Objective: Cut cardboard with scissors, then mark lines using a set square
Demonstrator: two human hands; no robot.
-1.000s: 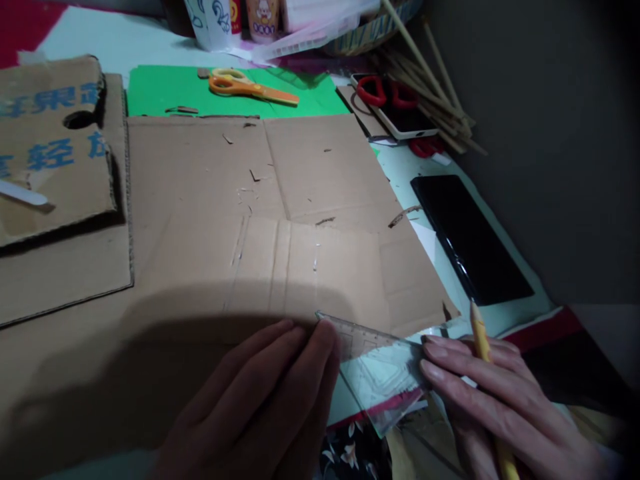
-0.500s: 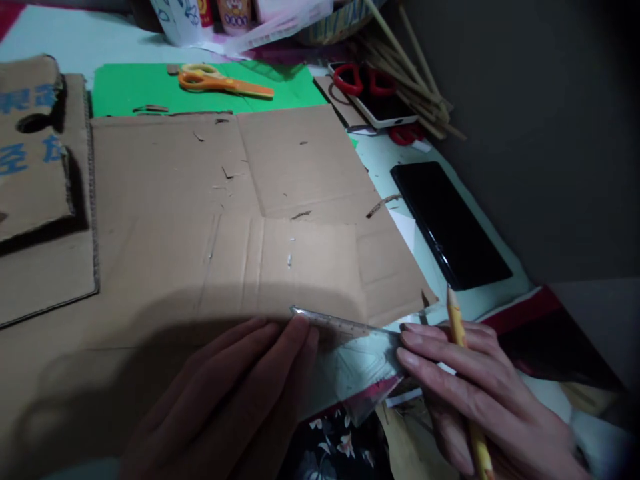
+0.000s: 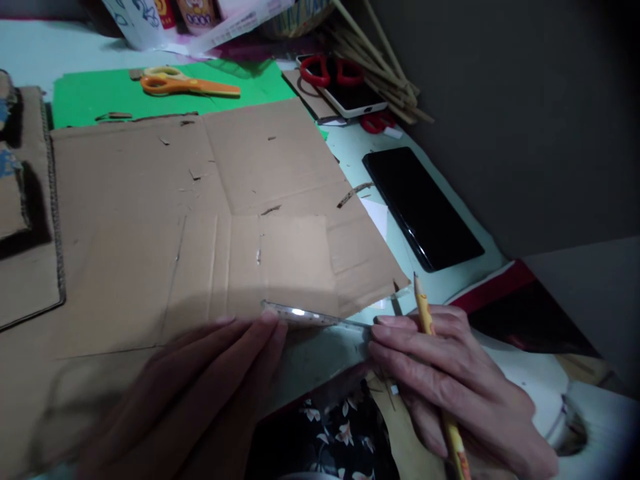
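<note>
A clear plastic set square (image 3: 320,333) lies on the near edge of a large flat cardboard sheet (image 3: 200,200). My left hand (image 3: 200,393) rests flat with its fingertips pressing the set square's left corner. My right hand (image 3: 450,380) holds a yellow pencil (image 3: 435,373) between its fingers, tip pointing up, while its fingertips touch the set square's right end. A smaller cardboard piece (image 3: 280,263) lies on the sheet just beyond the set square.
Orange scissors (image 3: 187,83) lie on green paper (image 3: 150,93) at the back. Red scissors (image 3: 333,70) rest on a white phone (image 3: 353,97) beside wooden sticks (image 3: 380,60). A black phone (image 3: 420,207) lies at the right. More cardboard (image 3: 25,220) sits at the left edge.
The view has shifted, so everything slides left and up in the frame. The set square has tilted flatter along the cardboard's near edge, with both hands staying at its ends.
</note>
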